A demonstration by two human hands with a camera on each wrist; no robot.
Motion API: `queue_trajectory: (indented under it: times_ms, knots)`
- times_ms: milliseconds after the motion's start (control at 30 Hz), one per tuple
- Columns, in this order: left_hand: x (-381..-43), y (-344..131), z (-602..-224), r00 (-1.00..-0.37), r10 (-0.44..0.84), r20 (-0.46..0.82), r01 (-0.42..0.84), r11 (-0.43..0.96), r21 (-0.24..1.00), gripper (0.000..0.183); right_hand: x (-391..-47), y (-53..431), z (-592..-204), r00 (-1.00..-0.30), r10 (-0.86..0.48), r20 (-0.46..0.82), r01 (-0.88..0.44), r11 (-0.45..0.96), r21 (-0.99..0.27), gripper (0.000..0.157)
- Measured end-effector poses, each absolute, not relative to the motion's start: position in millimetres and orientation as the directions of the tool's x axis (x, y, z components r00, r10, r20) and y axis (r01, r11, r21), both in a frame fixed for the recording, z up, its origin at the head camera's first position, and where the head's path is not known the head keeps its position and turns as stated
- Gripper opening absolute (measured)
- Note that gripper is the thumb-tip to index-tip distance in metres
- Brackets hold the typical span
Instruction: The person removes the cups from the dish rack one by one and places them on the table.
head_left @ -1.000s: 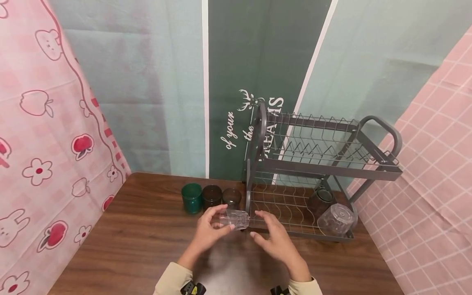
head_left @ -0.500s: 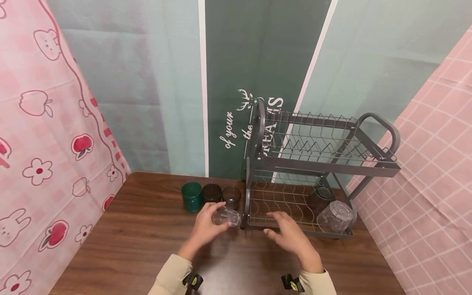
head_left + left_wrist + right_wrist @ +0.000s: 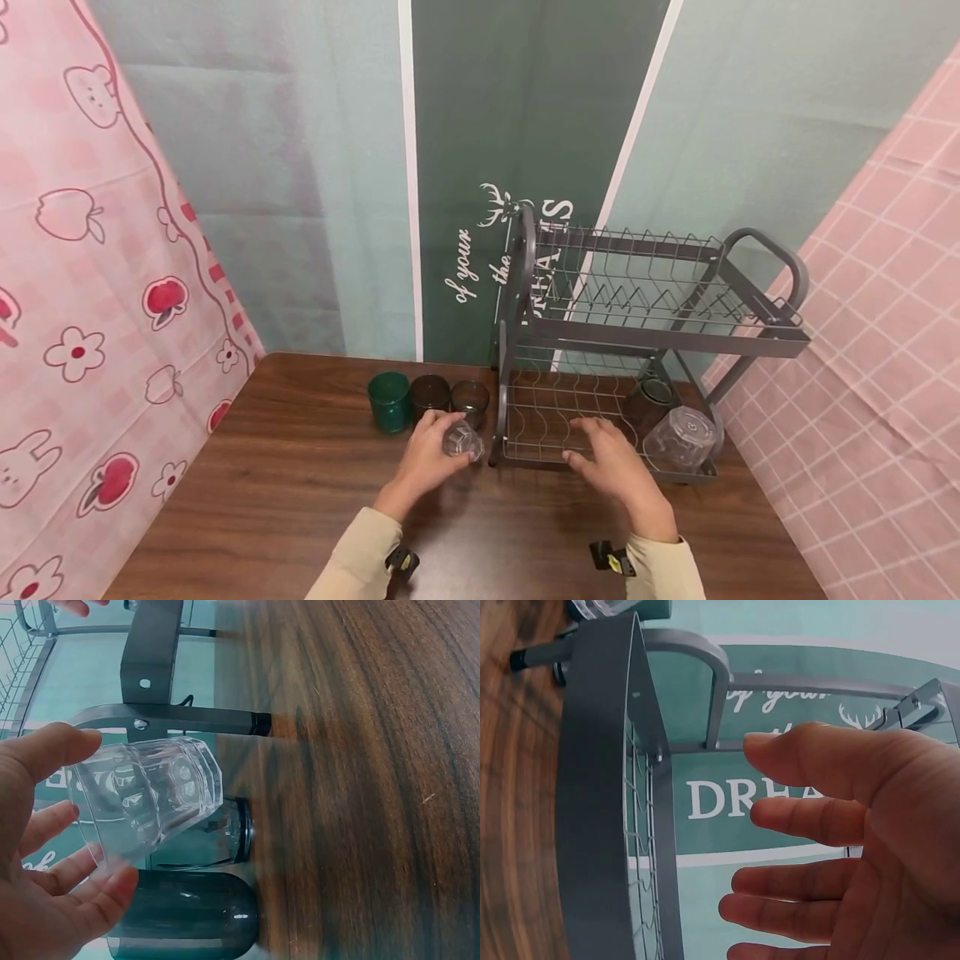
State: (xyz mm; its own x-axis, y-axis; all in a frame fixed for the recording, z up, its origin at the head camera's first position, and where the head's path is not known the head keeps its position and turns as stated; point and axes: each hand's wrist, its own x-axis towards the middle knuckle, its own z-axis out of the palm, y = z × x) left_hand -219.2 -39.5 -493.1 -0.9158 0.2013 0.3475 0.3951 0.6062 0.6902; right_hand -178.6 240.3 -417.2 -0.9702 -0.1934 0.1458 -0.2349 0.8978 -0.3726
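My left hand grips a clear faceted glass near its rim, thumb on one side and fingers on the other. In the left wrist view the glass has its base towards the wooden table, slightly tilted; whether it touches the wood I cannot tell. Just behind it stand a small smoky glass, a dark brown glass and a green glass. My right hand, fingers apart and holding nothing, is at the front of the grey two-tier dish rack.
On the rack's lower tier, at the right end, sit a dark glass and a tilted clear glass. The wooden table spreads in front and to the left. Patterned cloths hang around it.
The clear glass has turned in my left hand from lying sideways to nearly upright, slightly nearer the left. My right hand has moved away from it to the right, along the rack's front.
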Motion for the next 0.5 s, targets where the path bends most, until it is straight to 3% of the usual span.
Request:
queue_trajectory:
  times_ms: [500]
  knots:
    - [-224,-31,-494,-0.889,0.28,0.362,0.449,0.692,0.566,0.054,-191,263,-408,-0.967,-0.179,0.18,-0.229,0.921,-0.315,0.044]
